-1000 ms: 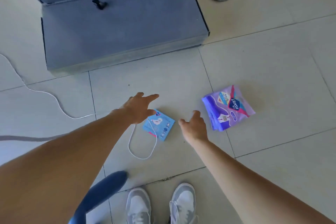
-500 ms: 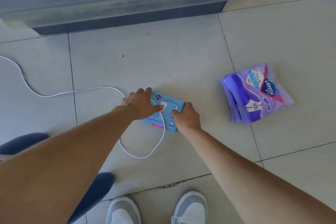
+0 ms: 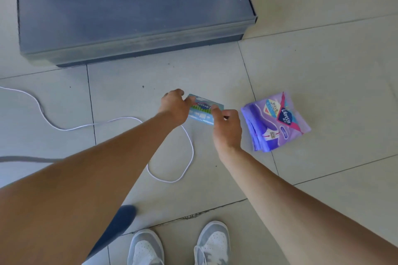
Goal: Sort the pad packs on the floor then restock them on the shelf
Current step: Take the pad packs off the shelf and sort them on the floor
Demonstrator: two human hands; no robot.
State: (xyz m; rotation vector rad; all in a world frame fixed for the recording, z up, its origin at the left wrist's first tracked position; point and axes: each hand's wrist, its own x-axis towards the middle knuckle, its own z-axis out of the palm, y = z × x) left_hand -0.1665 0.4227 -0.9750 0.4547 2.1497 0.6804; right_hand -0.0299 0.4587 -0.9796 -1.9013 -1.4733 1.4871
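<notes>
- Two hands meet on one small blue pack (image 3: 203, 112); its near-left part is hidden behind the left hand (image 3: 175, 106), and its print is too blurred to read.
- The left hand pinches the pack's left edge, fingers curled round it.
- The right hand (image 3: 227, 129) pinches the right end with thumb and fingertips; the pack sits at its 10 o'clock.
- Whether the pack is clear of the floor cannot be told.
- A purple pack (image 3: 276, 121) lies on the tiles at 3 o'clock of the blue one, just beside the right hand, untouched.
- The grey shelf (image 3: 133, 13) at 12 o'clock is cut off by the top edge.
- A white cord (image 3: 170, 180) loops under the left forearm.
</notes>
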